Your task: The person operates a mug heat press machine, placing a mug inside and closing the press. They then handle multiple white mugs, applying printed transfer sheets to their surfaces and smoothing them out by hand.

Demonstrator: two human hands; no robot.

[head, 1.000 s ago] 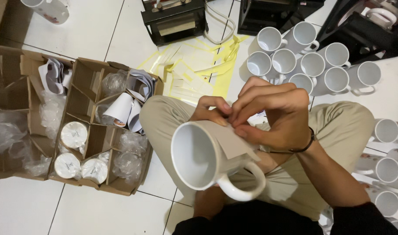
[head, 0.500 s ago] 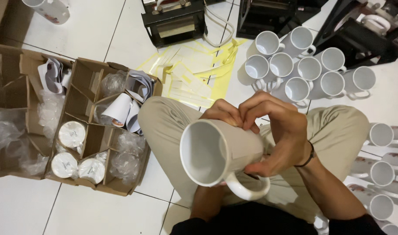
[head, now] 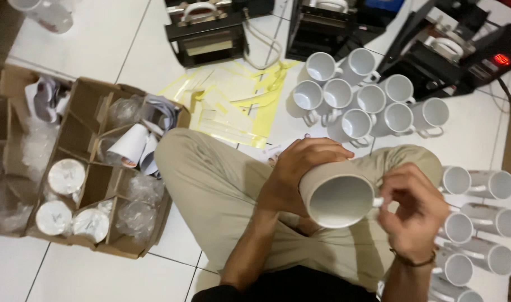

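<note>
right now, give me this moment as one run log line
left hand: wraps white mug | right hand: at its handle side | mug: mouth toward camera, over lap | left: cardboard box | right: more mugs

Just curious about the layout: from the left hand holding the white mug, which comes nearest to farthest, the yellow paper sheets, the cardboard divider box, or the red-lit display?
From the left hand:
1. Yellow paper sheets, ahead on the floor.
2. Cardboard divider box, far left.
3. Red-lit display, top right corner.
</note>
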